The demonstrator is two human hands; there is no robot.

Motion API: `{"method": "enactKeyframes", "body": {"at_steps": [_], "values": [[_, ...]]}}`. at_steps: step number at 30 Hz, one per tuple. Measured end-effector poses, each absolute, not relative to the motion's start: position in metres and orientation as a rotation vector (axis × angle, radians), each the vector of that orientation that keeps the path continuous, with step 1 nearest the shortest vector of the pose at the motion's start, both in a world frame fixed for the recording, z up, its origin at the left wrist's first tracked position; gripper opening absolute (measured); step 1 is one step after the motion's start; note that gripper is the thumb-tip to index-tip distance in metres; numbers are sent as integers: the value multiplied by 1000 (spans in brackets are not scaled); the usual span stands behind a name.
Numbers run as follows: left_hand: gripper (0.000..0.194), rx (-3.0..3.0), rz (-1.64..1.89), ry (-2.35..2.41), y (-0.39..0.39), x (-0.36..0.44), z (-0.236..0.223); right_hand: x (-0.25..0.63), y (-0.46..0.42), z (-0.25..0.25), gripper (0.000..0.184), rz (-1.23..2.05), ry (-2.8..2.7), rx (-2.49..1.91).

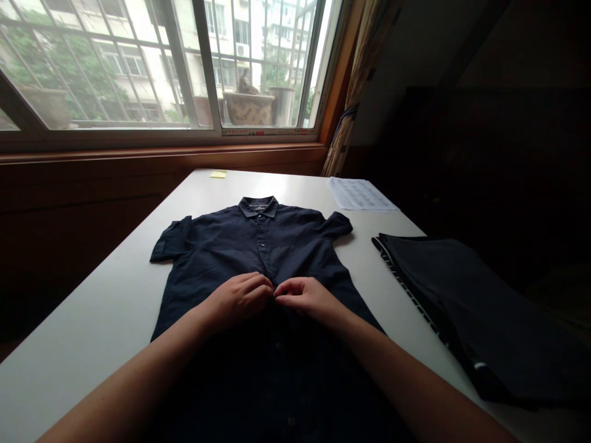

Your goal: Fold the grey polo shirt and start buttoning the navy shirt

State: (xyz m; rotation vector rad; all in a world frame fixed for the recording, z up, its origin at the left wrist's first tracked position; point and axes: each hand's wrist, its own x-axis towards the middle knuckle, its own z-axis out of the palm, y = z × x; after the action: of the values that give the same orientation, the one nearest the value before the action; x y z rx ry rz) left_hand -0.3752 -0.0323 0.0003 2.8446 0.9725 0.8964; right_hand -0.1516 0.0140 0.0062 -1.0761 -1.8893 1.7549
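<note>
A dark navy short-sleeved shirt [221, 240] lies front side up, its collar toward the window and its sleeves spread to both sides. Small buttons run down the middle of its front. At mid-chest, my left hand [244, 294] pinches the shirt's front edge with curled fingers. My right hand [307, 296] meets it from the other side, thumb and forefinger closed on the same front edge. The fingertips nearly touch, and the button or cloth between them is too small and dark to make out.
The shirt rests on a white table [115, 295]. Folded dark trousers [462, 289] lie along the right edge. Printed sheets of paper [362, 194] are at the far right corner, and a yellow sticky note [218, 175] at the far left. Beyond stands a barred window [212, 67] with a patterned curtain [353, 92].
</note>
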Motion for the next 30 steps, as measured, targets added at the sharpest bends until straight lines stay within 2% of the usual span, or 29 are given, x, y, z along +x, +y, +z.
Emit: {"method": "enactKeyframes", "body": {"at_steps": [30], "values": [[13, 2949, 880, 998, -32, -374, 0, -153, 10, 9, 23, 1414, -2057, -1002]]}}
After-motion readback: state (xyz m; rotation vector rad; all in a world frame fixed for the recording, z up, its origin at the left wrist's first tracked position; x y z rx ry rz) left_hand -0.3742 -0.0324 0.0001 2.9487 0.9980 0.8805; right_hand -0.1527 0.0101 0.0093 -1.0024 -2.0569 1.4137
